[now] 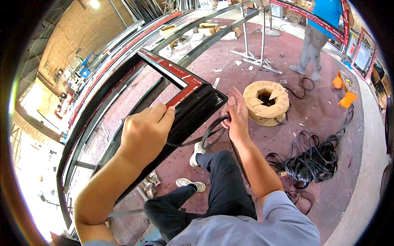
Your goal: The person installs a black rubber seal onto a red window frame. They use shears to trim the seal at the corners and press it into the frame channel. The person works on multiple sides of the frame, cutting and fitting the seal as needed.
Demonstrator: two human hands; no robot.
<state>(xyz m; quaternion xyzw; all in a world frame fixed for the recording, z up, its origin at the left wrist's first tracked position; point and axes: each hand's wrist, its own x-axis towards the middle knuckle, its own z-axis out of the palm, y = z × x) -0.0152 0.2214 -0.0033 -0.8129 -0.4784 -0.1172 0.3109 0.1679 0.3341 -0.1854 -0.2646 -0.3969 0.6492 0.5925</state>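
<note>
A black window frame with red printed film along its face lies tilted in front of me, its near corner pointing to the right. My left hand is closed over the frame's near side, with fingertips on the red film. Just beyond the frame's right corner is my right hand, slightly blurred. It holds a thin black rubber strip, which loops from the fingers back under the frame near my left hand. Part of the strip also hangs down beside my right forearm.
A cardboard-sided reel stands on the reddish floor, right of the frame. Nearer lies a tangled heap of black strip. Long metal rails and a white stand are beyond. A person in blue holds another red-filmed frame.
</note>
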